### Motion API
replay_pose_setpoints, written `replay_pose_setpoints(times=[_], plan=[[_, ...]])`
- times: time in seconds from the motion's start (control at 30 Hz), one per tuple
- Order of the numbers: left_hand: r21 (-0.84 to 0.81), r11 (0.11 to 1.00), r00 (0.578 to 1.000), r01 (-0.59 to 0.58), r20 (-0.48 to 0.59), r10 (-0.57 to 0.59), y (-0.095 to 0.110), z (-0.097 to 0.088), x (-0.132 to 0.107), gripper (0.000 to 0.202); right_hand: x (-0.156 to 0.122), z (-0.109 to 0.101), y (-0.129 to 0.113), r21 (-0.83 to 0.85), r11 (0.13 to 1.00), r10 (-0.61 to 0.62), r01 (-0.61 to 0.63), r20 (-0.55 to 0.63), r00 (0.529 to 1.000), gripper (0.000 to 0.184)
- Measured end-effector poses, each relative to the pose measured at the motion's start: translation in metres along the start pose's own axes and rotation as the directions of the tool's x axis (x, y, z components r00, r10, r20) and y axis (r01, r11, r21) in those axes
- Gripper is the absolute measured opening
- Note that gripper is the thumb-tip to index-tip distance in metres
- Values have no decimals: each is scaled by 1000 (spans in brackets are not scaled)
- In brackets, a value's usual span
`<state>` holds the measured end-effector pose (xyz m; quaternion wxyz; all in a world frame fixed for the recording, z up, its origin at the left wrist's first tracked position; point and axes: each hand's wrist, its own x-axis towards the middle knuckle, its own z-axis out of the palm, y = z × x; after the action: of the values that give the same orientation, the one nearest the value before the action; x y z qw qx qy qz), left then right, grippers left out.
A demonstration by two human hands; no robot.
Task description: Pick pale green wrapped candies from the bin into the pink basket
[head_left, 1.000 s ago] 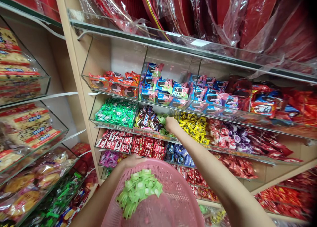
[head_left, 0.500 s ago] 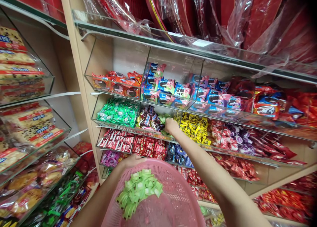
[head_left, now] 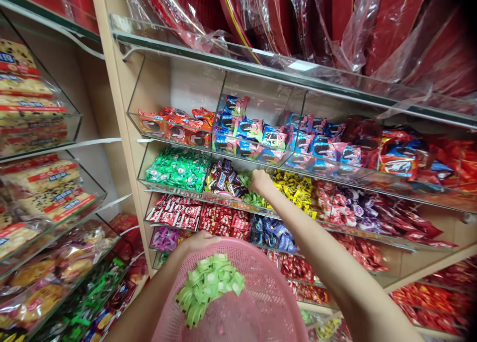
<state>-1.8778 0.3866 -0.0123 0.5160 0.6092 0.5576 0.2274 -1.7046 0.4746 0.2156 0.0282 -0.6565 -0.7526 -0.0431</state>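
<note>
My left hand (head_left: 203, 239) grips the far rim of a pink plastic basket (head_left: 276, 272), which is tilted toward me. Inside it, on the left, lies a heap of light-green wrapped candies (head_left: 214, 285). My right hand (head_left: 261, 181) is curled closed over a shelf compartment of light-green wrapped candies (head_left: 254, 198); its fingertips and anything within them are hidden. Left of that hand are brown Snickers bars (head_left: 223, 179), and to the right sit yellow wrapped candies (head_left: 296, 190).
Green wrapped candies (head_left: 179, 169) fill the bin at the left. Above run clear-fronted bins of blue-and-pink snack packs (head_left: 274, 135), under a glass shelf edge (head_left: 238, 58). Red packets (head_left: 225, 221) lie on the tier below. Bagged biscuits (head_left: 55, 180) stand on the left shelves.
My right hand has lifted slightly and shifted a little right, uncovering more light-green candies beneath it. My left hand and the basket have barely moved.
</note>
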Motion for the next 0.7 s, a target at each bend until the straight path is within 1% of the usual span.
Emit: replay_pose_setpoints(times=[0.17,0.3,0.37,0.43,0.5,0.57,0.6,0.63,0.67,0.7], plan=[[-1,1000,1000,-7,-6,7,2,-2,0,59,-12,-16,0,4,999,-47,47,-61,997,37],[6,1000,1000,-11,12,11,7,-1,-1,59,-29,-27,4,29,995,-93,96,-100,991,34],[4,1000,1000,0,20,0,10,0,-1,60,-42,-30,8,60,988,-132,140,-128,983,31],[6,1000,1000,18,14,-18,11,1,-1,61,-59,-27,12,122,967,-206,225,-152,967,27],[-2,1000,1000,26,-1,-26,12,1,-1,61,-78,-14,15,239,915,-300,325,-134,944,23],[-6,1000,1000,2,-7,-2,14,1,-1,59,-98,10,15,406,829,-402,385,-47,914,18],[-2,1000,1000,-17,-10,17,15,1,-1,58,-108,26,14,494,777,-460,390,22,888,15],[5,999,999,-33,-9,33,16,1,-1,57,-116,45,13,577,727,-516,372,102,851,12],[6,999,999,-43,1,43,17,1,-1,56,-124,64,12,656,677,-569,334,179,803,12],[11,999,999,-48,11,48,17,1,-1,56,-131,84,10,723,630,-626,284,256,736,13]])
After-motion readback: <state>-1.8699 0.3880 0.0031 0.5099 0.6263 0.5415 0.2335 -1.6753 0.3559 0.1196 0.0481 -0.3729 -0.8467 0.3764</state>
